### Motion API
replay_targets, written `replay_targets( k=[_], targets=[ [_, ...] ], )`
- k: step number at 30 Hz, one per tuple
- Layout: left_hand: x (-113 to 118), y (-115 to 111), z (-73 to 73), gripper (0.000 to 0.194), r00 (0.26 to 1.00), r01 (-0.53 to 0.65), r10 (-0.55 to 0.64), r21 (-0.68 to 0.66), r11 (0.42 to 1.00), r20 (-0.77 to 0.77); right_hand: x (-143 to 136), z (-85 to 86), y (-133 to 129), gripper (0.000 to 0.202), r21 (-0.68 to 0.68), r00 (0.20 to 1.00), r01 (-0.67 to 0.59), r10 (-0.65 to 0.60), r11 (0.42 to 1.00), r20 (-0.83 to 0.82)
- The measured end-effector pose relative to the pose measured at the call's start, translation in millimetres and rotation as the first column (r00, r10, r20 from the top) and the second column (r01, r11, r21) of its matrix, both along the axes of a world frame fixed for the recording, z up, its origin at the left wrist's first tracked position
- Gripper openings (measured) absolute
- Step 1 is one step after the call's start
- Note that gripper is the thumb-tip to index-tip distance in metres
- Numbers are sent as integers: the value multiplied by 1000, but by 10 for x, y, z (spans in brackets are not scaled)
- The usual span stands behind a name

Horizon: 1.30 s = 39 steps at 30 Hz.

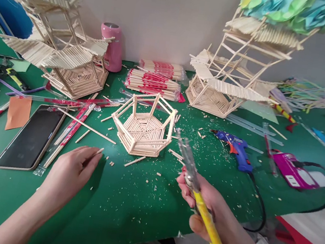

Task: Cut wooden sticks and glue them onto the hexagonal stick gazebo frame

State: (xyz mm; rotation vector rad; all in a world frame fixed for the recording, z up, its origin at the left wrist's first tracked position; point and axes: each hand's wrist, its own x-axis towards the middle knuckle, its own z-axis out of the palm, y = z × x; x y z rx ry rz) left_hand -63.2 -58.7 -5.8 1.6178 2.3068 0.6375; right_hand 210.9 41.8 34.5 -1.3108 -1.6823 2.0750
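My left hand (pixel 71 171) is closed in a pinch on a thin wooden stick (pixel 100 150), of which only a short pale end shows past the fingertips. In my right hand (pixel 204 201) is a pair of pliers (pixel 193 179) with yellow handles, jaws pointing up and away from me; blur hides whether the jaws are parted. Between and beyond both hands stands a small polygonal frame (pixel 144 129) built of wooden sticks, with a woven-looking stick floor, uprights and a top rim. Cut stick pieces (pixel 134 161) lie around it on the green table (pixel 118 213).
Stick pavilions stand at back left (pixel 65 58) and back right (pixel 232 83). Bundled sticks (pixel 154 84) lie between them. A pink flask (pixel 115 47) is behind. A phone (pixel 30 139) lies left; a blue glue gun (pixel 235 147) and its cord lie right, near a magenta box (pixel 294 170).
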Motion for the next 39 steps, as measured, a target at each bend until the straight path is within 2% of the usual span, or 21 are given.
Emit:
replay_targets(
  k=[2,5,8,11,14,16,19,23,28,34,39],
  targets=[
    [-37,-45,51,35,999,-12,13,29,1000,-30,22,7,16,38,62,1000,7,-6,998,-15],
    [-40,-105,53,38,989,34,-29,31,999,-144,3,5,-1,35,84,998,56,-56,995,0],
    [15,-134,-30,37,947,72,-66,6,997,-316,-44,-4,-64,35,47,998,59,-59,997,14],
    [83,-130,-112,35,904,77,-52,41,996,-424,-84,-13,-137,35,-39,997,83,-83,996,7],
    [131,-110,-153,36,891,90,-43,82,993,-452,-111,-19,-196,36,-168,988,151,-154,974,-1],
    [150,-104,-177,35,883,78,-24,97,992,-469,-122,-23,-226,39,-207,983,181,-186,961,-3],
    [165,-117,-222,31,866,65,1,114,991,-500,-128,-35,-250,42,-210,980,187,-196,960,-20],
    [174,-147,-263,26,863,108,-36,115,987,-503,-141,-30,-248,43,-239,984,161,-173,958,-29],
    [190,-138,-260,26,837,102,-37,88,991,-546,-174,11,-233,48,-276,986,152,-166,949,-27],
    [196,-135,-265,29,793,118,-20,122,986,-609,-164,-4,-193,52,-346,985,132,-161,929,-55],
    [215,-127,-240,27,788,86,7,122,989,-616,-215,62,-194,46,-261,990,136,-143,956,-8]
  ],
)
